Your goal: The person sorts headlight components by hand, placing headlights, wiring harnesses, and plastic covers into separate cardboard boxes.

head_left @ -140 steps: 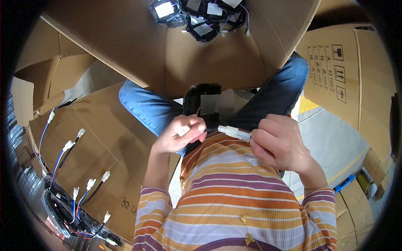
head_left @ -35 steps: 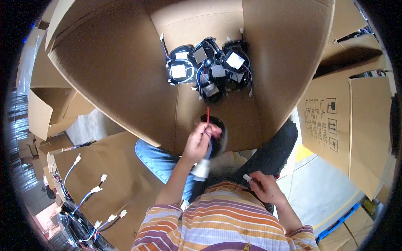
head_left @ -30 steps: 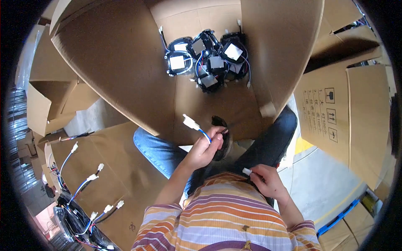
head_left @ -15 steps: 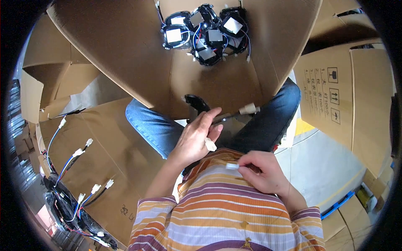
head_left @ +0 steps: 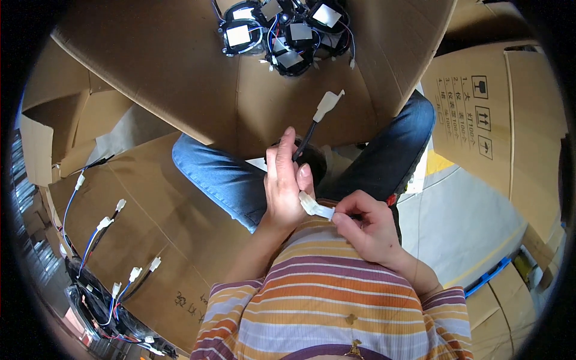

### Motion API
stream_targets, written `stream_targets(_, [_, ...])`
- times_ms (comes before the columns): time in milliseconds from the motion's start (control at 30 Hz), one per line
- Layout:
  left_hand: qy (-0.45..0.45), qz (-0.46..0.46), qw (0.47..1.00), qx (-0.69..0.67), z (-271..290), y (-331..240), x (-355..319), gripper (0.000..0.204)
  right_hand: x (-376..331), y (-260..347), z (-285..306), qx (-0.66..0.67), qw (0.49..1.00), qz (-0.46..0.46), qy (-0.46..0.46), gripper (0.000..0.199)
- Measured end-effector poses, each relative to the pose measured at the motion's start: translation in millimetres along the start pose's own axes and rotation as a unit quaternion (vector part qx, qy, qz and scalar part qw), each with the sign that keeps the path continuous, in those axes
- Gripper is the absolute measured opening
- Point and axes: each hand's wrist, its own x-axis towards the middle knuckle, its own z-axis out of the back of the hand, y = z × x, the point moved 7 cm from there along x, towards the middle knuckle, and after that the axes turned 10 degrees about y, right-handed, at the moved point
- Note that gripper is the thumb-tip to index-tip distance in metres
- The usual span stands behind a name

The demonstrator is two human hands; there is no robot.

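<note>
My left hand is closed around a black cable, which sticks out between its fingers and ends in a white connector. A second white connector pokes out by that palm, below the thumb. With its fingertips my right hand pinches a small pale plug; the plug's tip meets the second connector. Whether the two are joined I cannot tell. Behind my left hand a dark rounded part shows between my knees, mostly hidden.
Ahead of my knees an open carton holds several black round units with wires and pale square patches. At left, a cardboard surface bears more black units with wires and white connectors. A printed carton stands at right.
My left hand has turned more upright, and its cable with the white connector now points up and away. The right hand has brought the pale plug up to the second connector.
</note>
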Motion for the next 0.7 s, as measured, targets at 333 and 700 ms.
stream_targets(333, [-0.041, 0.001, 0.999, 0.035, 7.4, 0.2, 4.2, 0.042, 2.7, 9.6, 5.2, -0.065, 0.995, 0.062, -0.051, 0.008])
stream_targets(700, [0.052, -0.045, 0.992, -0.109, -4.6, 9.7, 3.6, 0.022, 5.1, 1.8, 21.6, -0.09, 0.992, 0.034, -0.081, 0.007])
